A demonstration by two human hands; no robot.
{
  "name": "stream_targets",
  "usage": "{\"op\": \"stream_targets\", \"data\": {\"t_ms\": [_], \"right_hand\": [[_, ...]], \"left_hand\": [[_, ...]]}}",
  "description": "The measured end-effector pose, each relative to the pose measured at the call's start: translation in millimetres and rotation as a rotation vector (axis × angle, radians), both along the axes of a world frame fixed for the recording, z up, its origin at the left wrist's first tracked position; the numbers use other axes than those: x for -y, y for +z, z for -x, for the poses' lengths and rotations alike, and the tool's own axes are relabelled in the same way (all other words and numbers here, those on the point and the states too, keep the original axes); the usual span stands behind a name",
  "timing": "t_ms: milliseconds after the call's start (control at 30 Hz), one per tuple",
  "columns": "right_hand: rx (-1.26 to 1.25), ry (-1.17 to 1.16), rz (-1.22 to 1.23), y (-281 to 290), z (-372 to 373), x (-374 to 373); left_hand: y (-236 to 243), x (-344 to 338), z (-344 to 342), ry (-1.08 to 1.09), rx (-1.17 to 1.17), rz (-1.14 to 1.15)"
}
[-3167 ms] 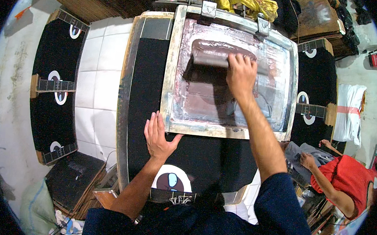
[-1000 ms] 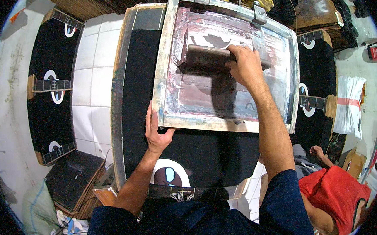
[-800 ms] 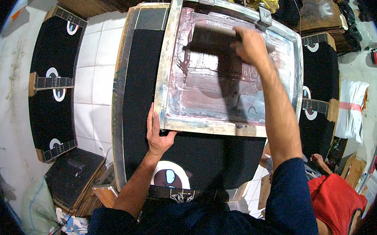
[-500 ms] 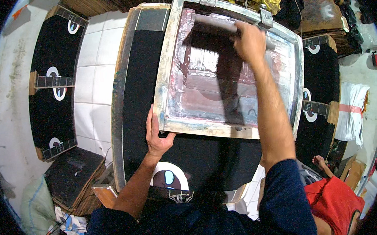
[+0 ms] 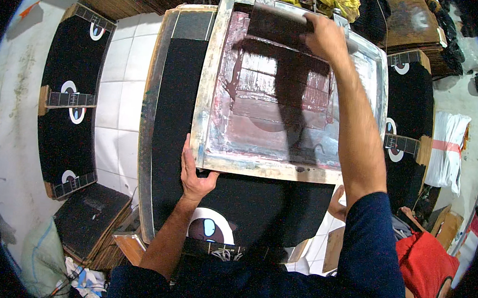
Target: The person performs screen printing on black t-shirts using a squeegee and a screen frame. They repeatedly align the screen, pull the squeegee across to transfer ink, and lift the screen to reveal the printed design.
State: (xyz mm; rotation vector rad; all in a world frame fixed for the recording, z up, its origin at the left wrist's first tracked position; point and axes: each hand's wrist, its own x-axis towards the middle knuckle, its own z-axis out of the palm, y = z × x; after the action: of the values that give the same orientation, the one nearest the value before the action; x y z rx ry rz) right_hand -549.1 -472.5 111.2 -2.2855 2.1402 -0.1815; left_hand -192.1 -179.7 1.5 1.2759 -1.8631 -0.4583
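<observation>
At the far rail of the screen frame (image 5: 210, 86): squeegee (image 5: 278, 23) under the right hand (image 5: 327, 39).
Right hand closed over the squeegee; ink film covers most of the mesh, so the stroke appears near its end. Left hand (image 5: 194, 174) clamps the frame's near corner. Black fabric (image 5: 271, 206) beneath on the platen; printed panels (image 5: 68, 101) either side; lifting the frame remains.

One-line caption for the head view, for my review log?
Right hand holds a squeegee at the printing screen's far end; left hand grips its near corner.
</observation>
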Motion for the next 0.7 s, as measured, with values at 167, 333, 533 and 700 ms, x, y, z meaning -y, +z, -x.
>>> {"op": "stream_targets", "data": {"t_ms": [167,333,533,700], "right_hand": [[-0.073,-0.024,-0.173,-12,3,58],[0.095,-0.039,0.390,-21,7,7],[0.282,-0.267,0.316,-46,-77,-232],[0.536,-0.219,0.379,-9,-123,-307]], "left_hand": [[0,-2,2,-0.001,-0.043,-0.033],[-1,-4,3,0.024,-0.113,-0.071],[-1,-8,4,0.086,-0.129,-0.062],[50,-4,10,0.096,-0.254,-0.043]]}}
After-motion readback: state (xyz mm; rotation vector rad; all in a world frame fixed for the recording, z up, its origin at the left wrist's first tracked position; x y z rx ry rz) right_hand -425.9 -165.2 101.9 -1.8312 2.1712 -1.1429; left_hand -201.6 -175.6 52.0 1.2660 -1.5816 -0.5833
